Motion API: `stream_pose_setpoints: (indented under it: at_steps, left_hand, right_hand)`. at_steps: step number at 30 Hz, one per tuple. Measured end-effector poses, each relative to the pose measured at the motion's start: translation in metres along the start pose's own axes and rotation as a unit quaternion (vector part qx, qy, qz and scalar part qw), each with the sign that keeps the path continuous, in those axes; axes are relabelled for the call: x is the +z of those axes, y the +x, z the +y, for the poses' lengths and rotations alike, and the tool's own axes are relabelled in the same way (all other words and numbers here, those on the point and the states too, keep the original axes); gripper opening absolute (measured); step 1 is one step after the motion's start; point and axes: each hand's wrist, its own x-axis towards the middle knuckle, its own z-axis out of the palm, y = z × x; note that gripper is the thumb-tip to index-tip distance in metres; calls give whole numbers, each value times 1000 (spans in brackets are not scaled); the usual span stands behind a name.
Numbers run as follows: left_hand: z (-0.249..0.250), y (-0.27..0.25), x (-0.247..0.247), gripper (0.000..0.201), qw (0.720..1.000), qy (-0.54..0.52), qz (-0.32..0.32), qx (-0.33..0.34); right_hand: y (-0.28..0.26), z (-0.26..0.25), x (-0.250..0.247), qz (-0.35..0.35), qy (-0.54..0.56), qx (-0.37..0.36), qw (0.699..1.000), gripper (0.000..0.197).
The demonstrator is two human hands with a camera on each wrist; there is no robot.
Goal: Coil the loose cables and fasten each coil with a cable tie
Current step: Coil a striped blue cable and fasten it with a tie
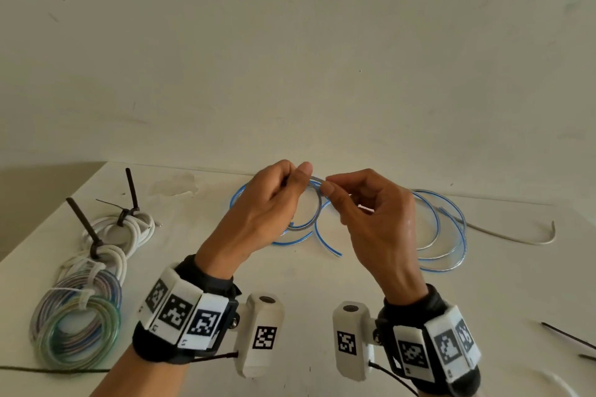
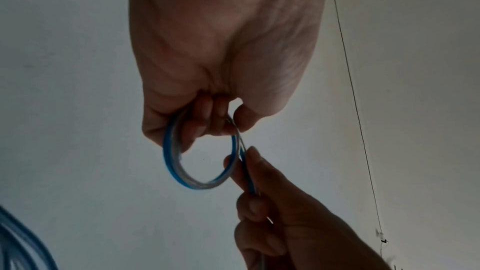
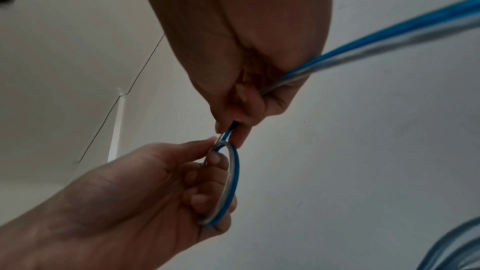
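A flat blue-and-clear cable (image 1: pixel 451 235) lies in loose curves on the white table (image 1: pixel 290 284). One end of it is turned into a small loop (image 1: pixel 303 226), raised above the table. My left hand (image 1: pixel 296 176) grips the top of that loop, fingers curled through it. In the left wrist view the loop (image 2: pixel 171 163) hangs below the left hand (image 2: pixel 207 122). Just to the right, my right hand (image 1: pixel 327 190) pinches the cable between thumb and forefinger. From the right wrist view, the cable (image 3: pixel 389 34) runs out past the right hand (image 3: pixel 231 130) to the loop (image 3: pixel 233 182).
Tied coils sit at the left: white cable coils (image 1: pixel 129 229) with black ties sticking up, and multicoloured coils (image 1: pixel 77 322) nearer me. A loose white cable (image 1: pixel 516 237) lies at the far right. Black cable ties (image 1: pixel 567 335) lie at the right edge. A wall stands behind the table.
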Motion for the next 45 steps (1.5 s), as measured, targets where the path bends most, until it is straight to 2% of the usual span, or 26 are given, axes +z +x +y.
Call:
stream_pose_setpoints:
  at_steps: [4, 6, 8, 11, 13, 15, 19, 24, 26, 28, 30, 33, 36, 39, 41, 45]
  left_hand:
    - [2, 5, 1, 43, 996, -67, 53, 11]
    - [4, 7, 3, 45, 985, -154, 77, -3]
    - [8, 6, 8, 39, 965, -244, 91, -37]
    - [15, 2, 16, 33, 931, -346, 86, -78]
    - [19, 1, 18, 35, 919, -377, 85, -82]
    - [20, 0, 19, 37, 914, -390, 87, -76]
    - [17, 3, 9, 38, 925, -367, 33, -93]
    - [17, 2, -2, 51, 968, -201, -95, -119]
    - [13, -3, 0, 54, 980, -110, -141, -91]
    - [8, -5, 3, 45, 984, -46, -166, -36]
    - [6, -5, 5, 37, 989, -25, -145, 9]
    - [8, -2, 8, 32, 995, -27, -73, 70]
    - [9, -2, 9, 32, 993, -52, -27, 106]
    - [8, -1, 11, 33, 990, -87, 25, 111]
    - [5, 1, 12, 33, 986, -123, 54, 102]
    - [4, 4, 11, 35, 978, -190, 44, 80]
  right_hand:
    - [-3, -3, 6, -40, 76, 43, 995, 9]
    - [-6, -5, 12, -18, 103, 41, 994, 13]
    - [-10, -6, 20, 35, 101, 18, 994, 15]
    - [-14, -7, 26, 92, 71, -32, 993, 9]
    - [-13, -8, 25, 83, 75, -42, 993, 4]
    - [-11, -7, 23, 61, 74, -32, 995, 11]
    - [-5, -5, 13, 38, 45, -17, 998, 15]
    - [6, -3, -15, -90, -18, -2, 996, 13]
    - [6, -3, -21, -126, -49, -5, 991, 11]
    - [5, -1, -23, -127, -52, 2, 991, 9]
    - [5, 0, -22, -108, -26, 16, 994, 10]
    - [5, -1, -17, -60, -14, 4, 998, 13]
    - [4, -3, -10, -1, 47, 30, 998, 5]
    - [-1, -6, 2, 18, 122, 62, 990, 6]
    - [-4, -8, 11, 14, 133, 67, 989, 16]
    - [-6, -10, 15, 24, 153, 44, 987, 24]
